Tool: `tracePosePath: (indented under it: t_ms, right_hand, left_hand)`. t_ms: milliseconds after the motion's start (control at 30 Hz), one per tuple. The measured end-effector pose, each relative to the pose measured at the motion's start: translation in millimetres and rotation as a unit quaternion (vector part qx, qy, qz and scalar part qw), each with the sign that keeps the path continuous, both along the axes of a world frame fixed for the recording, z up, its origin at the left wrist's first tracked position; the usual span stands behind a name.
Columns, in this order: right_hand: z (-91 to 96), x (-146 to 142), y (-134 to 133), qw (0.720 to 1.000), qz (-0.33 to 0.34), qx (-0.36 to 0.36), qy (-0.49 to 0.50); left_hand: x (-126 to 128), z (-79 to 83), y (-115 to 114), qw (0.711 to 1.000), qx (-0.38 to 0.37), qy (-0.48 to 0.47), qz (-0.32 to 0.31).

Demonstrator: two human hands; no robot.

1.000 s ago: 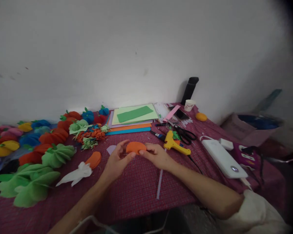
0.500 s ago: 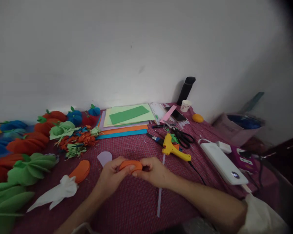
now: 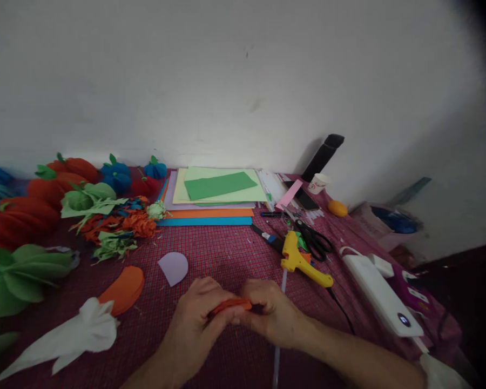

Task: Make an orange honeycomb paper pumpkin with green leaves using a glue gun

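lower centre of frame, we see the left hand (image 3: 200, 324) and right hand (image 3: 269, 313) both pinching the orange piece (image 3: 233, 304), which could crease or slip askew if squeezed unevenly.

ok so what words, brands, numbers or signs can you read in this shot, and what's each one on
None can be read for certain.
Paper cup: reddish marking on its side, too small and blurred to read.
White power bank: its lit round display seems to show a figure, too blurred to make out.
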State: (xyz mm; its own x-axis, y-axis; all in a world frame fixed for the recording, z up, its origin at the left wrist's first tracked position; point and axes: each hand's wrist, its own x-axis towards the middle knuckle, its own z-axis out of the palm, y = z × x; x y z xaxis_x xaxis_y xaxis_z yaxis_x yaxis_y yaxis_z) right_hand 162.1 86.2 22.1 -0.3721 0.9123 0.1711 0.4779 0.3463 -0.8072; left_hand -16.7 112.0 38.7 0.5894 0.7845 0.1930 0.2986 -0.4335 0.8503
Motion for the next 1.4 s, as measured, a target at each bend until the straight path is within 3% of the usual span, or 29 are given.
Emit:
tracePosePath:
  t_ms: [133,600,767,967,1400]
  right_hand:
    - [0.8,-0.1,0.0,0.999,-0.001,-0.034,0.011]
    - [-0.5,1.3,-0.2,0.999,0.007,-0.029,-0.026]
    - [-0.4,2.2,-1.0,0.998,0.017,-0.032,-0.042]
    - [2.9,2.1,-2.6,0.999,0.012,-0.008,-0.045]
    - [8.1,2.7,-1.9,0.999,0.007,-0.033,-0.025]
  left_hand:
    - [-0.5,0.6,0.3,1.000,-0.019,-0.002,0.001]
    - [-0.1,1.3,1.1,0.999,-0.047,-0.019,0.013]
    - [0.0,2.7,1.8,0.999,-0.029,-0.020,-0.009]
    - [0.6,4.7,-0.2,0.999,-0.043,-0.008,0.010]
    - [-0.7,1.8,1.8,0.998,-0.034,-0.047,-0.011]
